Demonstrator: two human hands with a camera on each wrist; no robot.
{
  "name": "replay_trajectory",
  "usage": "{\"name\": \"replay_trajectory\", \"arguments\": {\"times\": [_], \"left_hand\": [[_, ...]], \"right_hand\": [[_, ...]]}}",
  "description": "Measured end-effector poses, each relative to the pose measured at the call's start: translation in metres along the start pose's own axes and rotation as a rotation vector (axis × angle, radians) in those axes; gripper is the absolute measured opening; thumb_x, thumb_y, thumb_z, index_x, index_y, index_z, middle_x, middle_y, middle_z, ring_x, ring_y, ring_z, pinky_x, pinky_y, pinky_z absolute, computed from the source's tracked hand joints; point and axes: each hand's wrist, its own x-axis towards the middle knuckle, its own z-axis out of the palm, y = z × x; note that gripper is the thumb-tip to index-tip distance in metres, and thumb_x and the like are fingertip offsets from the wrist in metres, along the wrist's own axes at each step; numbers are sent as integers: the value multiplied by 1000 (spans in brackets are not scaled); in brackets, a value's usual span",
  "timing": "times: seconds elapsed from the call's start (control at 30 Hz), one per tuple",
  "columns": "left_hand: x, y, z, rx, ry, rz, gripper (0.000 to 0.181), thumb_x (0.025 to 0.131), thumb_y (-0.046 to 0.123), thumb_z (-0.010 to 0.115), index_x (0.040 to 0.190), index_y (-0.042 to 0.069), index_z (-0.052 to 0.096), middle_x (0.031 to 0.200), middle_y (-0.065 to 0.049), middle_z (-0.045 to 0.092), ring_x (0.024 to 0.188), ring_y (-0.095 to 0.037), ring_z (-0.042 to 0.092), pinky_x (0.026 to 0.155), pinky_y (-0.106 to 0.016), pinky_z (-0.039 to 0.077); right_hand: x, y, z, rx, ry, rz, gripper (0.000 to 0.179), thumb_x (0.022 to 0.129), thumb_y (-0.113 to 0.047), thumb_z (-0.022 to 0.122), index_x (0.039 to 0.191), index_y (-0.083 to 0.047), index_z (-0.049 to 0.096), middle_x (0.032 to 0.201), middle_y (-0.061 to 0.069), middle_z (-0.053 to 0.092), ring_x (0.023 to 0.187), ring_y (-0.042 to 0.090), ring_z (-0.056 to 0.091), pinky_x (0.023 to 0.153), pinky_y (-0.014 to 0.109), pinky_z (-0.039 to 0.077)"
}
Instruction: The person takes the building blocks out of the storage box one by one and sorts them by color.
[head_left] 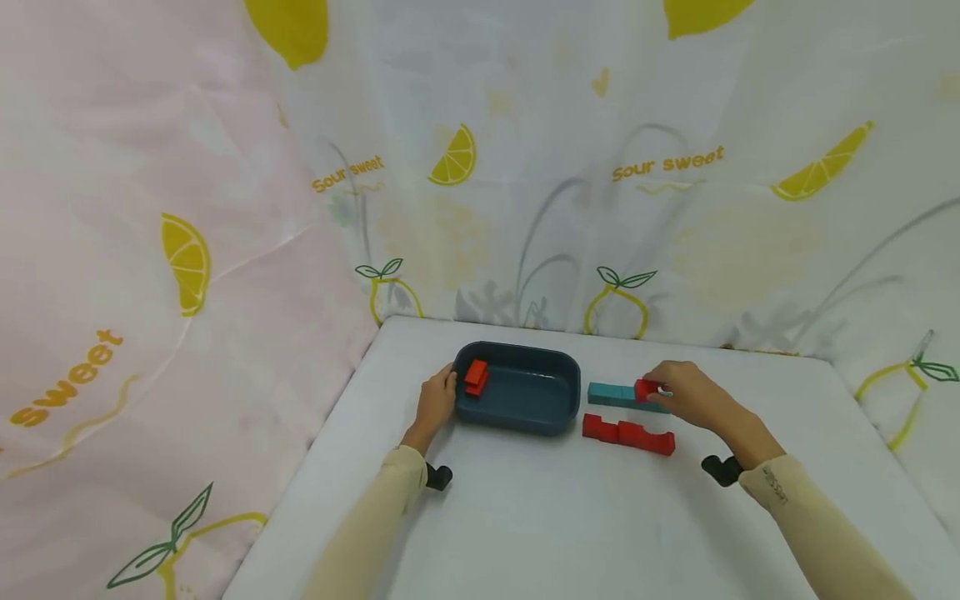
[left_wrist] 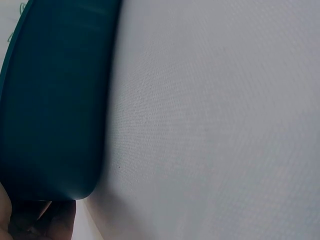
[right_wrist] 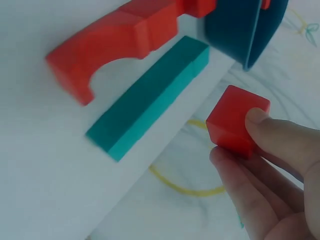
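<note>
My right hand point(head_left: 684, 392) pinches a red block point(right_wrist: 236, 119) between thumb and fingers, above the right end of a row of teal blocks point(head_left: 613, 395). In front of that row lie red blocks point(head_left: 628, 434) end to end, at least one with a curved cut-out, as the right wrist view shows. My left hand point(head_left: 437, 402) grips the left end of a dark blue rectangular basin point(head_left: 517, 425), its fingertips at the rim. Inside the basin, at its left end, two red blocks point(head_left: 476, 377) lie one against the other.
The white table point(head_left: 555, 517) reaches back to a hanging curtain point(head_left: 525, 167) printed with lemons. Another stretch of curtain point(head_left: 97, 250) runs along the left side. The basin stands close to the left of both block rows.
</note>
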Motion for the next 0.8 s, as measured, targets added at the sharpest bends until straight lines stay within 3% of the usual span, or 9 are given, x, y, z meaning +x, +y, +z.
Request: {"name": "replay_trajectory", "arguments": {"times": [0.23,0.53,0.8], "left_hand": [[1,3,-2,-20,-18,-31,33,101,8,50,129,-7,58,120,-22,64,114,-33,61,98,-48,46],[2,4,-1,-2,-12,-4,32,101,7,50,128,-8,58,121,-24,63,113,-36,61,97,-50,47],[2,2,-1,2,-18,-29,33,102,10,49,130,-6,58,118,-22,65,112,-33,61,97,-49,47]], "right_hand": [[-27,17,0,1,4,52,23,81,-1,76,103,6,71,92,7,69,83,24,64,74,41,57],[-57,28,12,-2,-29,148,22,79,1,77,100,7,71,88,6,68,79,21,63,71,40,58],[-66,36,29,25,-62,203,23,79,1,76,100,8,71,88,8,68,79,23,62,72,42,57]]}}
